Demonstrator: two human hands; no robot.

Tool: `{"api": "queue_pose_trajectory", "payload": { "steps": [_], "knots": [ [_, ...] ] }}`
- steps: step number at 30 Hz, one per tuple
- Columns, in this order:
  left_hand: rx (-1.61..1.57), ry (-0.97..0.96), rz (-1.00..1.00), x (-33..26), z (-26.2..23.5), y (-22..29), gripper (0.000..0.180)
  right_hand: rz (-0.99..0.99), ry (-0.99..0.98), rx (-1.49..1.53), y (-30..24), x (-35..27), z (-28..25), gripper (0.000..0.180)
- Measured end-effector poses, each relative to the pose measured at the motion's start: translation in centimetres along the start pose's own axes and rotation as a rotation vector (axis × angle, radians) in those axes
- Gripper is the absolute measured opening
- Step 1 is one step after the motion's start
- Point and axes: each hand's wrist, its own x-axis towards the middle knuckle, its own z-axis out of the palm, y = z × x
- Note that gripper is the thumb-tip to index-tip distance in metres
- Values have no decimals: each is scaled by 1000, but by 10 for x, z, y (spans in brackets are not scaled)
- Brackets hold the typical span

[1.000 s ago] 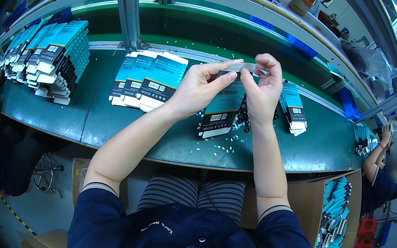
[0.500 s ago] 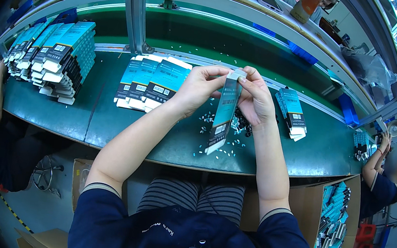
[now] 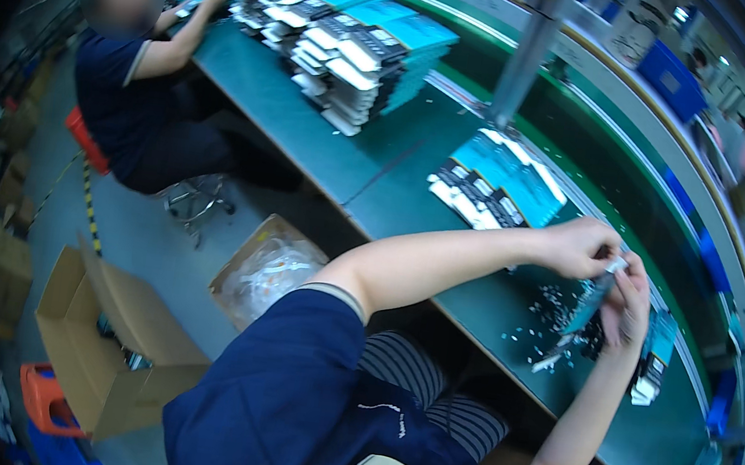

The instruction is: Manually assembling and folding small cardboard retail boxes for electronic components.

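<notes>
My left hand (image 3: 581, 247) and my right hand (image 3: 628, 303) meet above the green bench (image 3: 397, 180) and pinch the top end of a long teal and black retail package (image 3: 582, 309), which hangs down edge-on between them. Under it, small white bits (image 3: 550, 317) lie scattered on the bench top. A fanned row of the same teal packages (image 3: 494, 185) lies just left of my hands. A short stack of them (image 3: 653, 360) sits to the right of my right hand.
Tall stacks of teal packages (image 3: 359, 40) fill the bench's far left, where a seated co-worker (image 3: 135, 83) in a dark shirt works. A metal post (image 3: 525, 51) rises from the bench. Open cardboard boxes (image 3: 112, 349) stand on the floor at left.
The view has swung far to the left, so the bench now runs diagonally. Both hands still hold the package, now upright and edge-on.
</notes>
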Motion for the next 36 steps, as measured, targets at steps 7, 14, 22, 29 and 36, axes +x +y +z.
{"api": "queue_pose_trajectory", "payload": {
  "steps": [7,14,22,29,36],
  "knots": [
    [-41,82,-227,-5,-1,1,14,4,61,74,1,2,0,19],
    [-282,114,-325,-3,6,-18,27,-69,139,100,12,10,-9,21],
    [-811,-377,-695,-13,2,32,54,-250,192,183,16,14,-35,20],
    [-1054,-342,-869,-11,9,18,63,-294,290,-33,17,17,-23,23],
    [-1006,-21,-493,-1,-12,14,65,-55,386,-438,18,15,-22,29]
  ]
}}
